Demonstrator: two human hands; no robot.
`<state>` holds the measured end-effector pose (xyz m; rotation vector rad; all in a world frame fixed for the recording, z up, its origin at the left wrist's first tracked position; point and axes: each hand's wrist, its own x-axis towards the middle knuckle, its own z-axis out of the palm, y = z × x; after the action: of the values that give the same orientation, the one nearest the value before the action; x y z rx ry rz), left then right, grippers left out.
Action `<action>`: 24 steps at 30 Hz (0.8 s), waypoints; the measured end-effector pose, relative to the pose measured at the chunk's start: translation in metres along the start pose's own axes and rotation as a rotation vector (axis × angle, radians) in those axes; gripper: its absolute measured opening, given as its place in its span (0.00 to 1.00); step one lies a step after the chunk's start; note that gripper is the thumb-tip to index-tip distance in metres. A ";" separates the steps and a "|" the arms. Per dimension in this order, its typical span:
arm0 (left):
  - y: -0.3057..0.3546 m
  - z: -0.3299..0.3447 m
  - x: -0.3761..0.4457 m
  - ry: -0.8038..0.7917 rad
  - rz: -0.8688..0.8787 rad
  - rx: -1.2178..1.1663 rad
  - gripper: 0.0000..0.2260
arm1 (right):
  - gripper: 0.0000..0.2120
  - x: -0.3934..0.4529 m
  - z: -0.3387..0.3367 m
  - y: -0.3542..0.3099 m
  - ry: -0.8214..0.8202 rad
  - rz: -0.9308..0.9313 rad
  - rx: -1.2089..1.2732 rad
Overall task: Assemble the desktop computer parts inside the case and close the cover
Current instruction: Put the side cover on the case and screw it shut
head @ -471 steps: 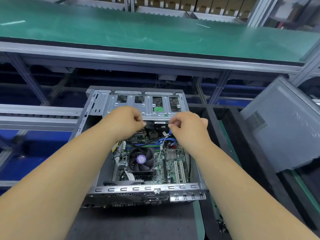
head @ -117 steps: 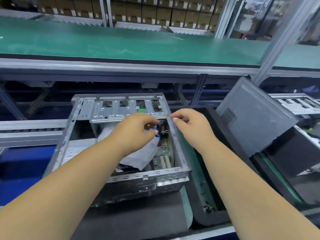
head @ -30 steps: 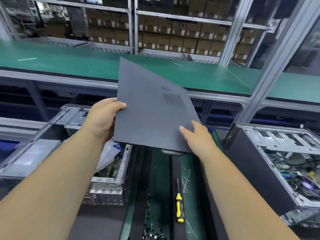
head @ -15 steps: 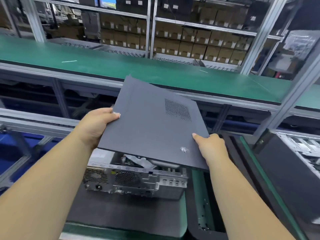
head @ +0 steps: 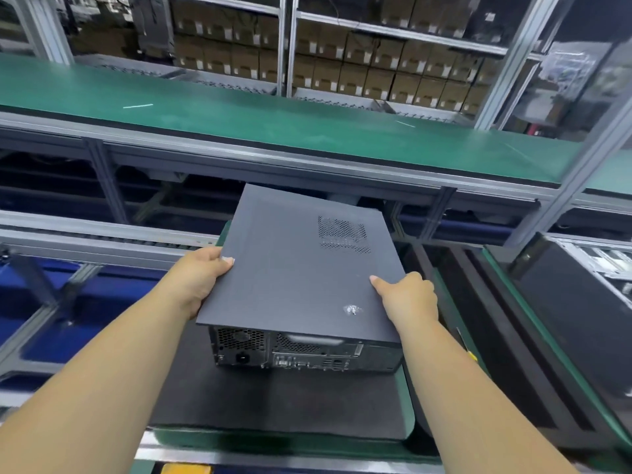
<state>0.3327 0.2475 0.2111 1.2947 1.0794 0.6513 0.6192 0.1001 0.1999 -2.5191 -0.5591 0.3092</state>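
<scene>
A dark grey cover panel (head: 294, 268) with a mesh vent lies on top of the desktop computer case (head: 304, 352), whose rear panel with fan grille and ports faces me. My left hand (head: 200, 280) grips the cover's left edge, thumb on top. My right hand (head: 407, 295) holds the cover's right edge, thumb on the top surface. The case interior is hidden under the cover. A small shiny mark sits near the cover's near right corner.
The case rests on a black foam mat (head: 280, 405) on the green bench. Another open case (head: 602, 265) stands at the right. A green conveyor shelf (head: 273, 121) runs across behind, with racks of cardboard boxes (head: 376, 73) beyond. A yellow tool handle (head: 472, 355) peeks beside my right forearm.
The cover has come down from a tilted position above the open case to lie flat on it, hiding the interior. Both hands stayed on its edges.
</scene>
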 end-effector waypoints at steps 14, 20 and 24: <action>-0.023 0.005 0.029 0.205 0.161 0.559 0.09 | 0.41 0.009 0.027 -0.015 -0.018 -0.204 -0.256; -0.024 0.006 0.036 0.311 0.167 0.848 0.12 | 0.39 0.015 0.033 -0.018 -0.111 -0.220 -0.412; -0.025 0.020 0.040 0.226 0.263 1.081 0.30 | 0.40 0.019 0.038 -0.015 -0.086 -0.251 -0.469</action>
<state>0.3625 0.2691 0.1755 2.3568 1.5439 0.3902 0.6186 0.1377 0.1743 -2.8415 -1.0783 0.2095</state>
